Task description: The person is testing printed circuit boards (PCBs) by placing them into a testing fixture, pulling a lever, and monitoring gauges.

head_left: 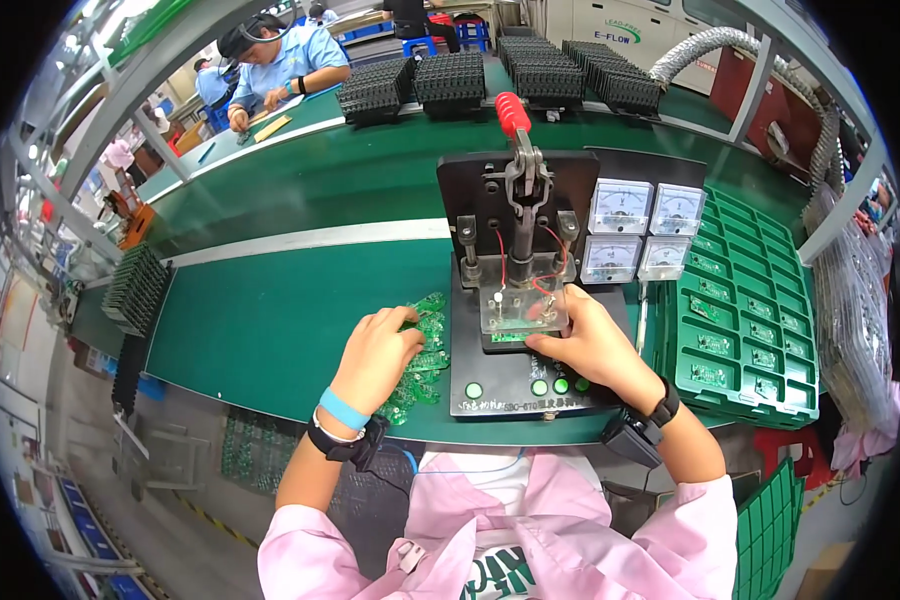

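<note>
My left hand point(378, 350) is over a loose pile of small green circuit boards point(425, 372), its fingertips closed on a board at the pile's upper part. In front of me stands a black test fixture point(485, 375) with a red-handled toggle clamp point(515, 118) and a clear pressure plate point(505, 306). One green circuit board point(510, 337) sits under that plate. My right hand point(595, 345) reaches in from the right, thumb at this board's near edge and fingers beside the clear plate. The fingers are partly hidden behind the plate.
Four analog meters point(630, 232) stand beside the fixture. Stacked green trays point(740, 385) at right hold circuit boards in compartments. Black racks point(540, 72) line the far ledge, and another dark stack point(138, 290) stands at the bench's left end. A co-worker point(285, 75) sits across the bench.
</note>
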`<state>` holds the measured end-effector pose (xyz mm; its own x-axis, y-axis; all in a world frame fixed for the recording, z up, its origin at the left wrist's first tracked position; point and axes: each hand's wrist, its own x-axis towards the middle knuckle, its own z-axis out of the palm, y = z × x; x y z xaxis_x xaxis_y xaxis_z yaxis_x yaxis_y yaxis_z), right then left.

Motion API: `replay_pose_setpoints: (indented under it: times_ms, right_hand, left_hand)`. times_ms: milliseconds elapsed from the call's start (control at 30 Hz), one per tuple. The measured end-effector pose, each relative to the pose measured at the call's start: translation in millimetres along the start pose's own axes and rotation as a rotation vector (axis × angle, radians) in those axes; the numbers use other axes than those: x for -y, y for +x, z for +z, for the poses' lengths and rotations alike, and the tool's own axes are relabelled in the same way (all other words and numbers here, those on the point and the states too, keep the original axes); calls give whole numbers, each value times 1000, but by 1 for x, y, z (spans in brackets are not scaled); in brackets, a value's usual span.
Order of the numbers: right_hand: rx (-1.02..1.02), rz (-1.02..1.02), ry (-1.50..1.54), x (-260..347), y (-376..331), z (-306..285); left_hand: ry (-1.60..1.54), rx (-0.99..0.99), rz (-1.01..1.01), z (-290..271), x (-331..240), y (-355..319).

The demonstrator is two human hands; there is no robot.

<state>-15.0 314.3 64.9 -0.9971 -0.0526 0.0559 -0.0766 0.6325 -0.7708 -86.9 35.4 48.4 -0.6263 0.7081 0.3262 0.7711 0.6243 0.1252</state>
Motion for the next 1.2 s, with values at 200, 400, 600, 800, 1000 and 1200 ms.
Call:
replay_pose_setpoints:
  times_ms: [200, 400, 600, 800, 1000, 1200]
  right_hand:
    - [-66, 95, 120, -1, -9, -11]
    - [-282, 145, 305, -37, -53, -83]
    - [-870, 320, 86, -179, -83, -233]
    - [-1045, 173, -935, -212, -85, -237]
    - [-780, -257, -526, -39, -12, -158]
    - [-637, -743, -385, 63, 51, -86]
  left_hand:
    - [-159, -68, -18, 4, 0, 0]
    - [-247, -279, 11, -14, -46, -4]
    - [-160, -316, 310, 12, -80, 26]
    - [-137, -244, 234, 32, -91, 40]
    - [-174, -99, 168, 31, -87, 26]
    - [-186, -23, 103, 24, -99, 14]
